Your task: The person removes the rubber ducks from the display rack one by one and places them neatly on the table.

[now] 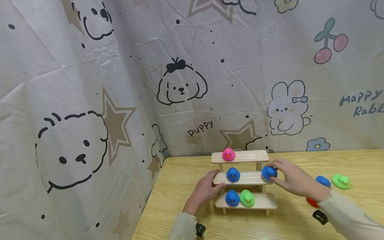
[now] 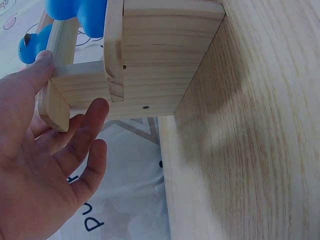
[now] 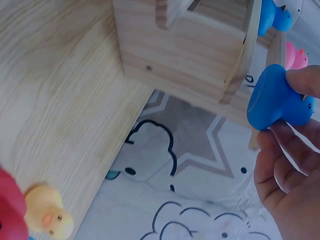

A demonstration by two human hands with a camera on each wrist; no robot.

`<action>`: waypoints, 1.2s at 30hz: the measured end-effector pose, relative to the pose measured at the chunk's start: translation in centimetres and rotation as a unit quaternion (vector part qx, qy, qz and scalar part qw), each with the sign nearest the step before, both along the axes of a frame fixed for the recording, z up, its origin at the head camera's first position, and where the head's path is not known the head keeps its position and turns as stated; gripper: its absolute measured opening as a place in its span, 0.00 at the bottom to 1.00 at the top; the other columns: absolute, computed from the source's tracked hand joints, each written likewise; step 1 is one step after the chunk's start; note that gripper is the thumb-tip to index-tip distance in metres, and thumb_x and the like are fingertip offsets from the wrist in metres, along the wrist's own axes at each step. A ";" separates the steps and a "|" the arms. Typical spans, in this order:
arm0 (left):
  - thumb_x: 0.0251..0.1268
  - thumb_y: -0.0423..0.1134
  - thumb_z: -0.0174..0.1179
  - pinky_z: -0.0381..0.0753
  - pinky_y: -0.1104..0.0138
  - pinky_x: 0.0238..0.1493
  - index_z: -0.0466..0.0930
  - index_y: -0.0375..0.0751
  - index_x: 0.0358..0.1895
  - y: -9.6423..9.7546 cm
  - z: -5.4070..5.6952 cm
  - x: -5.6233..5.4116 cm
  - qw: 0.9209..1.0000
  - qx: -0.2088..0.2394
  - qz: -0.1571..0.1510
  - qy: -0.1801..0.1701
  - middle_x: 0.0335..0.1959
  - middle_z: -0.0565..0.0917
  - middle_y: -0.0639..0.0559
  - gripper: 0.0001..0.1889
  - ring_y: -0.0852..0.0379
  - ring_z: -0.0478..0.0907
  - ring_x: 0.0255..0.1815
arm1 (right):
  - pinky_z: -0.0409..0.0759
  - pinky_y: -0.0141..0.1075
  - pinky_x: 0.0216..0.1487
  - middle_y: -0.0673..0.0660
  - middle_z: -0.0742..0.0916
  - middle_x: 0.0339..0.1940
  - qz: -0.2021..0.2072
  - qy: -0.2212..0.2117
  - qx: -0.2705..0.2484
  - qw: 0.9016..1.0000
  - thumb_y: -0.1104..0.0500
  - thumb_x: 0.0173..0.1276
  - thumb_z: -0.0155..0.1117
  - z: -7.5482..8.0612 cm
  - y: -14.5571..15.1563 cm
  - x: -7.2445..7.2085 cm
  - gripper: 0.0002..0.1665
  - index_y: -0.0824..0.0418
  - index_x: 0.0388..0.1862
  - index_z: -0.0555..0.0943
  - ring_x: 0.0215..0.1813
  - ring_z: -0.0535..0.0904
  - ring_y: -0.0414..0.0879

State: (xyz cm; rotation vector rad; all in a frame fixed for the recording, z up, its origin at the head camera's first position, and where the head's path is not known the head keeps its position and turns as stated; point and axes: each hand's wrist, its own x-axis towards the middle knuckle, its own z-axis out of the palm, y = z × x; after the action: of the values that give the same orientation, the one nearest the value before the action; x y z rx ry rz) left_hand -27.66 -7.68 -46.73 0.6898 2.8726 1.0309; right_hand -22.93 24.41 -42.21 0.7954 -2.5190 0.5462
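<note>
At the right end of a three-tiered wooden stand (image 1: 246, 156), level with its middle shelf (image 1: 252, 177), the right hand (image 1: 292, 176) pinches a blue duck (image 1: 269, 172) between thumb and fingertips; whether its base touches the board is hard to tell, as the fingers partly cover it; the left hand (image 1: 204, 190) grips the left end of the same shelf, thumb on the near side and forefinger behind, its other fingers loosely bent and apart.

On the top shelf (image 1: 252, 155), towards the left, sits a pink duck (image 1: 228, 154); a second blue duck (image 1: 233, 174) sits on the left part of the middle shelf; on the bottom shelf (image 1: 265, 201) a third blue duck (image 1: 232, 198) and a green duck (image 1: 247, 198) stand side by side.

Right of the stand, on the wood-grain table (image 1: 168, 206), lie a fourth blue duck (image 1: 323, 181), a second green duck (image 1: 341, 181) and a red toy (image 1: 312, 202), partly hidden by the right forearm (image 1: 319, 193); the right wrist view also shows a yellow duck (image 3: 47, 210); behind hangs a printed cloth (image 1: 135, 66).
</note>
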 end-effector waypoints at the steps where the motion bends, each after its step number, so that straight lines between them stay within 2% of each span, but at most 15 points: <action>1: 0.64 0.56 0.57 0.77 0.67 0.42 0.68 0.44 0.64 0.0 0.0 0.0 1.000 0.000 0.000 0.000 0.54 0.76 0.51 0.30 0.61 0.75 0.40 | 0.80 0.43 0.41 0.50 0.81 0.41 -0.002 0.004 0.001 1.000 0.63 0.51 0.75 0.0 0.3 0.0 0.22 0.60 0.46 0.80 0.42 0.78 0.43; 6: 0.64 0.57 0.57 0.77 0.67 0.42 0.67 0.44 0.65 -0.1 0.0 0.0 1.000 0.002 0.000 0.001 0.54 0.75 0.52 0.30 0.61 0.75 0.40 | 0.80 0.41 0.40 0.47 0.81 0.40 -0.013 0.018 0.007 1.000 0.63 0.51 0.75 -0.2 1.5 0.1 0.20 0.59 0.44 0.80 0.40 0.76 0.40; 13: 0.64 0.56 0.57 0.76 0.68 0.42 0.68 0.44 0.64 -0.1 0.1 0.0 1.000 0.002 -0.001 -0.002 0.54 0.76 0.52 0.30 0.62 0.74 0.39 | 0.80 0.43 0.39 0.48 0.81 0.41 -0.016 0.026 0.016 0.999 0.64 0.49 0.76 -0.5 3.2 0.5 0.22 0.58 0.44 0.80 0.40 0.76 0.41; 23: 0.65 0.57 0.57 0.76 0.68 0.41 0.68 0.46 0.64 -0.1 0.0 0.0 1.000 0.005 0.002 -0.006 0.53 0.76 0.54 0.29 0.62 0.74 0.40 | 0.80 0.50 0.40 0.53 0.81 0.41 -0.057 -0.018 0.022 0.998 0.62 0.49 0.76 -0.9 5.7 1.1 0.22 0.60 0.45 0.80 0.40 0.77 0.48; 31: 0.65 0.57 0.57 0.76 0.69 0.41 0.68 0.47 0.65 -0.1 -0.2 -0.1 1.000 0.000 0.004 -0.002 0.54 0.76 0.54 0.29 0.63 0.74 0.39 | 0.80 0.43 0.36 0.50 0.80 0.38 -0.083 -0.027 0.036 0.996 0.62 0.46 0.77 -1.8 7.9 1.6 0.22 0.60 0.42 0.81 0.37 0.75 0.44; 36: 0.64 0.56 0.57 0.76 0.68 0.41 0.68 0.45 0.64 0.0 -0.2 -0.2 1.000 0.001 0.001 0.000 0.53 0.76 0.53 0.29 0.62 0.74 0.39 | 0.80 0.44 0.35 0.53 0.81 0.39 -0.095 -0.039 0.036 0.994 0.61 0.47 0.77 -2.5 9.2 2.0 0.23 0.61 0.42 0.80 0.38 0.76 0.47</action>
State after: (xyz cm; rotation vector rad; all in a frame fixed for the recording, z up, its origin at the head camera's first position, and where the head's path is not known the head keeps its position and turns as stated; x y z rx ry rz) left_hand -27.83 -7.71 -46.96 0.6887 2.8731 1.0355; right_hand -20.93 33.61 -44.72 0.5594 -2.6622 0.4316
